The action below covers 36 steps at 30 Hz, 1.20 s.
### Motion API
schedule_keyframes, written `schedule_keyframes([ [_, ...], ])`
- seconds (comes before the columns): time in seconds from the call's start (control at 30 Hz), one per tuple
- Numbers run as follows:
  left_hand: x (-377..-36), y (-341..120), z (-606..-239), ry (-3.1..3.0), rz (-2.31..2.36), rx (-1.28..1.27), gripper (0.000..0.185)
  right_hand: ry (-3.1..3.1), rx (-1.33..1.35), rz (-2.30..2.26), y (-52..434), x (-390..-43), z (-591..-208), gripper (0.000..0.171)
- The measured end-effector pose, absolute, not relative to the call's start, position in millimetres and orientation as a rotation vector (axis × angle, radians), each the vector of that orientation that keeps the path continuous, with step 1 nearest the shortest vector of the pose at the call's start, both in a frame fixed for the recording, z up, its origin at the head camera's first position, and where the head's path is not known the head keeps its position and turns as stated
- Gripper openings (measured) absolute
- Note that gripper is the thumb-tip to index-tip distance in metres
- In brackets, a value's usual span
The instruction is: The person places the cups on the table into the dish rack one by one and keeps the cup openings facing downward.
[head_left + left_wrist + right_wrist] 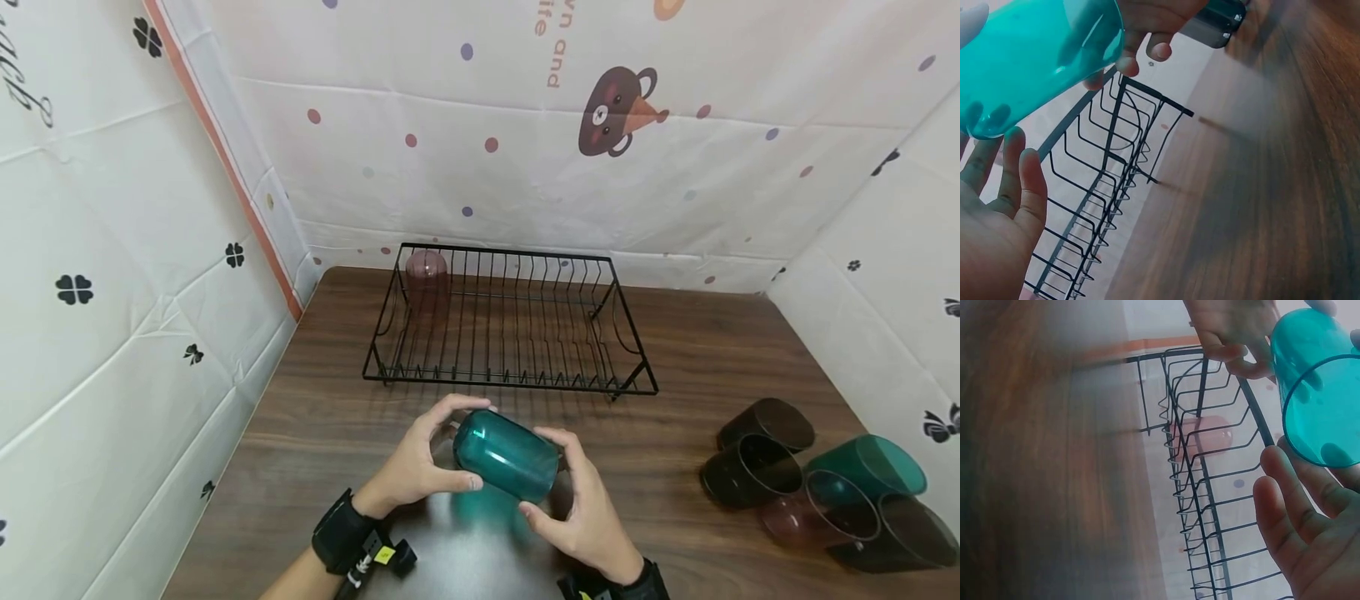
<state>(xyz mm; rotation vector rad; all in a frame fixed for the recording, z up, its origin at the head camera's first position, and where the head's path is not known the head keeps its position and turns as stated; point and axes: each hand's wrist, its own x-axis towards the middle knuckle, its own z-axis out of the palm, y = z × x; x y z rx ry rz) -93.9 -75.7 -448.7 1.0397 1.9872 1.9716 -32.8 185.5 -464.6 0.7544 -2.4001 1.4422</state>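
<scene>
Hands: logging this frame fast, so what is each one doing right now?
Left hand: fingers curled round the teal cup, holding one end.
Right hand: fingers curled round the same cup's other end.

The teal cup [506, 455] is a translucent, blue-green plastic tumbler with a smooth wall and a rounded base. It lies tilted on its side in the air just above the bench [675, 350], its base pointing up and to the left and its open mouth down and to the right. It sits near the front middle of the bench, just in front of the wire rack [510, 321].
</scene>
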Motion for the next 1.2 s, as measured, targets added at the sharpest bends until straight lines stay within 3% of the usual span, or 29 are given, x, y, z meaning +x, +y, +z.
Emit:
schedule_keyframes([
  [0.8, -89, -66, -428, 2.173, 1.838, 1.089, 0.075, -2.453, 0.82, 1.512, 184, -35, -464, 0.078],
  [1.2, -92, -54, -415, 2.214, 1.788, 1.16, 0.075, -2.512, 0.667, 1.459, 181, -33, -460, 0.084],
])
